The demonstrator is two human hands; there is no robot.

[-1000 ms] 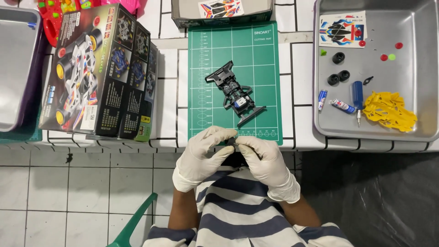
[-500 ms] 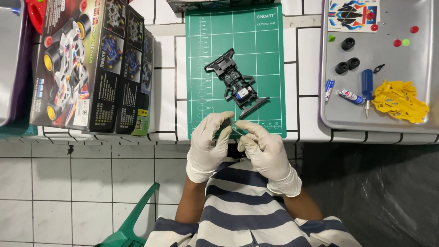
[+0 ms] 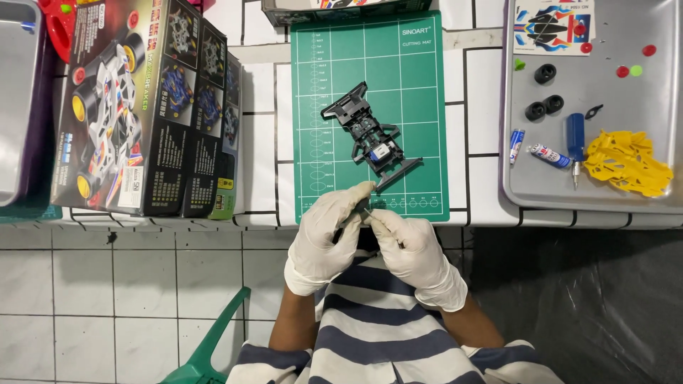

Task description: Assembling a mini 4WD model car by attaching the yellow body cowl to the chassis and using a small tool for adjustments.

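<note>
Both hands wear white gloves and meet at the near edge of a green cutting mat. My left hand and my right hand pinch a small dark part between their fingertips; its shape is mostly hidden. A black toy car chassis with a small blue motor lies at an angle on the mat just beyond the hands.
Several printed model-kit boxes lie at left beside a grey bin. A grey metal tray at right holds black tyres, a blue screwdriver, small batteries, a yellow parts frame and a sticker sheet. A green chair stands below.
The view has shifted, so the table sits lower in the picture. My hands stay together on the small part, a little farther over the mat's near edge.
</note>
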